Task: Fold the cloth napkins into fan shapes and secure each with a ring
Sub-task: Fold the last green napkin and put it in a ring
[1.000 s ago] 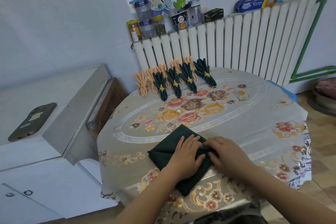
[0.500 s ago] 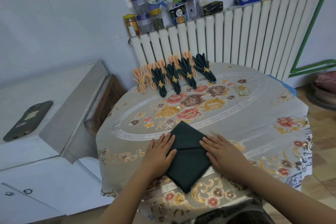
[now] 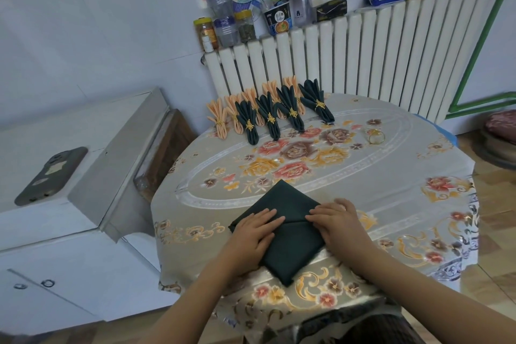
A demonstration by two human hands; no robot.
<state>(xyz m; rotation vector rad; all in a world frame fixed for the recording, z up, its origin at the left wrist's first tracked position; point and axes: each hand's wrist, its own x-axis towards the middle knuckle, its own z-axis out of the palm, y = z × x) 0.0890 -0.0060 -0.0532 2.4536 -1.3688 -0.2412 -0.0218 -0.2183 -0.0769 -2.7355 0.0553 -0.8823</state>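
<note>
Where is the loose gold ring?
In the head view the gold ring lies by itself on the tablecloth, far right of the middle flowers, to the right of the finished dark green napkins.

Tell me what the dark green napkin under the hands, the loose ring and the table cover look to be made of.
Napkin: woven cloth, matte; it holds soft folds and shows no shine. Ring: likely gold-toned metal, thin and glinting, though plated plastic is possible. Table cover: probably printed vinyl or oilcloth, glossy, with light reflecting off its flowered surface.
</note>
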